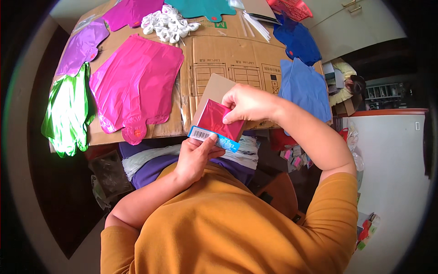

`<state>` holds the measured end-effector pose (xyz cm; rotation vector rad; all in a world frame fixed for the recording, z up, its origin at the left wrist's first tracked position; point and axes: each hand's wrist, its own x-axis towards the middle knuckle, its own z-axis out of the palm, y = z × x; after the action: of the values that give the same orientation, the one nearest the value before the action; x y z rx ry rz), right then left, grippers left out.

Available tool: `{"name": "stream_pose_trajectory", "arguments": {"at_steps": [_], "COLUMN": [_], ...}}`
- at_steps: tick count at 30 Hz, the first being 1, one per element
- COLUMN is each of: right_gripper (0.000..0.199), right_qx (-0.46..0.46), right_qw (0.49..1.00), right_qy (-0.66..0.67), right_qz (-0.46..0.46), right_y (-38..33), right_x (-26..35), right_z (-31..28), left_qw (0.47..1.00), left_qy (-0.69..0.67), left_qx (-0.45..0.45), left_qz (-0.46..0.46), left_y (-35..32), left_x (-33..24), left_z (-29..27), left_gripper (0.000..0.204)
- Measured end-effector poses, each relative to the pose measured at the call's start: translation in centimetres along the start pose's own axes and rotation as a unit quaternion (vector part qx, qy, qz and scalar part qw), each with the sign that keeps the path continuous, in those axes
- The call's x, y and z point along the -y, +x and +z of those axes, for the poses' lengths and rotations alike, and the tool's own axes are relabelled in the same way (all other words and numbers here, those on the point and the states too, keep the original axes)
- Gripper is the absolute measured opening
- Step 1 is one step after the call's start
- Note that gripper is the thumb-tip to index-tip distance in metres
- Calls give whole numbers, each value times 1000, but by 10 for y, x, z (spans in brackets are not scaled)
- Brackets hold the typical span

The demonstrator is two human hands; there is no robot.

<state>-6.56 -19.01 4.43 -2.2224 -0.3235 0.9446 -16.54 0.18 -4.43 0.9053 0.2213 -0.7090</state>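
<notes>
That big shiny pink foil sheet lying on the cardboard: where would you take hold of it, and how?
I'd pinch the rounded tab of the pink foil sheet, coming from the wearer's side. The sheet lies flat and looks thin, offering little to grasp mid-surface, but that tab reaches the near edge of the cardboard, so it could probably be pinched from above and below.

A: Ahead-right of you: white flat cupboard doors point(360, 28), brass-coloured metal handles point(355, 9)?
B: Yep. Also your right: white boxy cabinet point(388, 169), reddish-brown top point(388, 112). Your far left: pale smooth surface point(23, 155), wall or floor unclear.
</notes>
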Motion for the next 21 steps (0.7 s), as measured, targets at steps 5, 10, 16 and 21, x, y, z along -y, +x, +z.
{"name": "stream_pose_trajectory", "arguments": {"at_steps": [5, 10, 16, 21], "right_gripper": [18, 16, 24, 33], "right_qx": [-14, -51, -37, -119], "right_qw": [999, 999, 995, 983], "right_qy": [3, 2, 79, -141], "right_qz": [32, 19, 39, -14], "right_y": [-2, -3, 6, -2], "right_x": [8, 6, -11, 6], "right_z": [3, 9, 11, 10], "left_qw": [1000, 1000, 1000, 1000], "left_qy": [7, 2, -1, -3], "left_qx": [2, 2, -5, -10], "left_qz": [4, 5, -2, 6], "left_y": [-1, -2, -1, -2], "left_x": [-1, 2, 0, 0], "left_z": [1, -3, 2, 2], "left_gripper": [18, 18, 17, 17]}}
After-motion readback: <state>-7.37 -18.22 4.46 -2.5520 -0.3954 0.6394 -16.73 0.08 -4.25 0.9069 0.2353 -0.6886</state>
